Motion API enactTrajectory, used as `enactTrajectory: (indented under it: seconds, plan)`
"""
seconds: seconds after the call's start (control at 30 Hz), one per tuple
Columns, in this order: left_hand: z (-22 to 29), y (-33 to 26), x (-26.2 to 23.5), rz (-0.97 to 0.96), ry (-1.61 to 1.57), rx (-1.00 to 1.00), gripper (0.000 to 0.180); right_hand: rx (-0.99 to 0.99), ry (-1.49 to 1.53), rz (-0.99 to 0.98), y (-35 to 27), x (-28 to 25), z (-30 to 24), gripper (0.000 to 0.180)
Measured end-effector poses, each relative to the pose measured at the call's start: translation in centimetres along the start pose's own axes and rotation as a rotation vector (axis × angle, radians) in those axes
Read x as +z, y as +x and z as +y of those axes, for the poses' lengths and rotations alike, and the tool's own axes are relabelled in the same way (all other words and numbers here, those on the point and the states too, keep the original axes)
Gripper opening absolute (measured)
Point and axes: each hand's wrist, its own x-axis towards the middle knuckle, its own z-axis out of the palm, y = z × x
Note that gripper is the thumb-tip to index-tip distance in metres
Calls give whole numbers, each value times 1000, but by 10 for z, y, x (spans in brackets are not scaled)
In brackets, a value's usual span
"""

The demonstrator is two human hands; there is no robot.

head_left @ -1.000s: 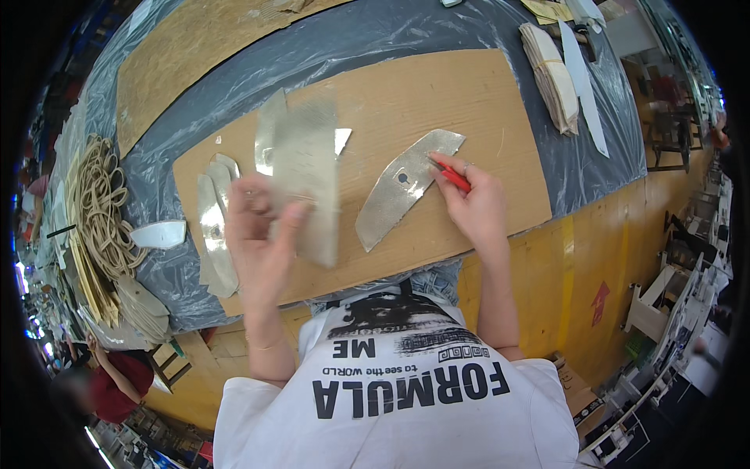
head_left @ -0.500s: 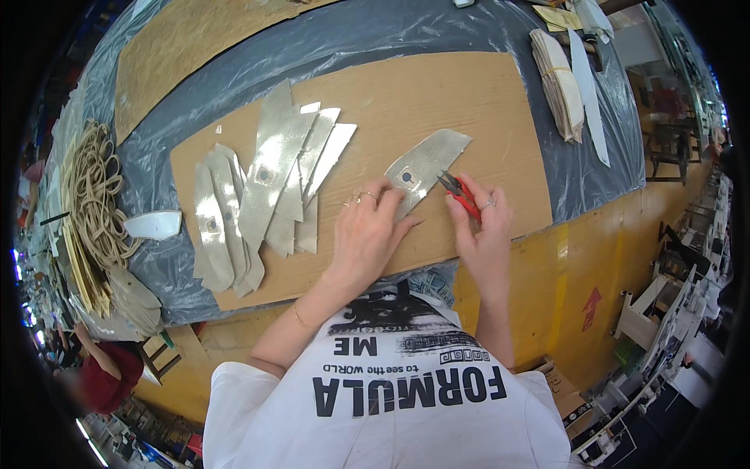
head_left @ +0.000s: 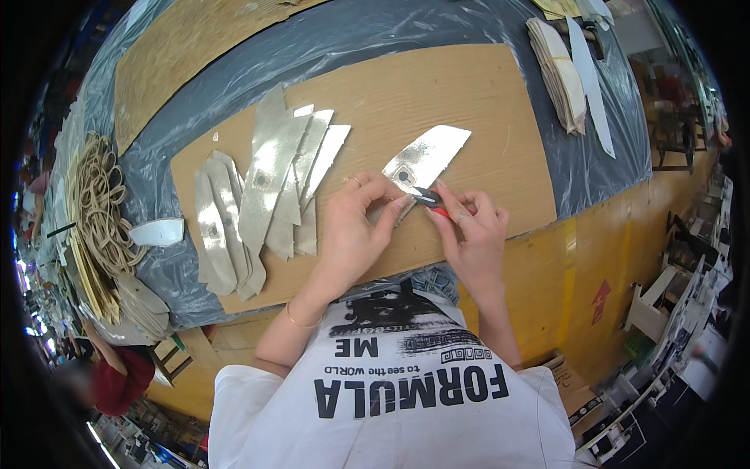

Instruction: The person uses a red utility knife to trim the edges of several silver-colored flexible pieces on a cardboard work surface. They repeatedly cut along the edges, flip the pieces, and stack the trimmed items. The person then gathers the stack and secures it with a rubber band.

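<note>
Brown cardboard (head_left: 476, 94) bears the shiny piece (head_left: 428, 155), left fingers (head_left: 383, 187) pinching its near end, right fingers (head_left: 451, 201) gripping red-handled snips (head_left: 426, 197) alongside.

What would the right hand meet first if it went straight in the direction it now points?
Led by the small red-handled cutters, the right hand would probably meet the shiny piece first, close to the left hand. Whether the tips touch it is hard to tell.
</note>
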Motion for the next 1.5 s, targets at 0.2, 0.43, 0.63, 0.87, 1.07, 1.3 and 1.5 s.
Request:
enactTrajectory:
  seconds: [0.2,0.43,0.63,0.87,1.07,1.3,1.5]
  plan:
    - [1,-6,4,3,134,69,5,-10,-55,20,2,8,-2,32]
    - [-5,-4,-1,123,-55,120,19,154,175,74,3,12,5,30]
    - [-4,10,-7,239,410,222,44,367,335,273,4,8,12,25]
    - [-1,25,23,83,479,244,55,177,236,236,7,1,21,17]
    - [-14,18,37,239,487,549,41,334,287,300,12,7,22,15]
    - [-22,21,38,260,457,639,25,375,701,310,26,-6,15,23]
    - [-30,20,20,-89,152,515,30,357,764,188,50,-18,29,23]
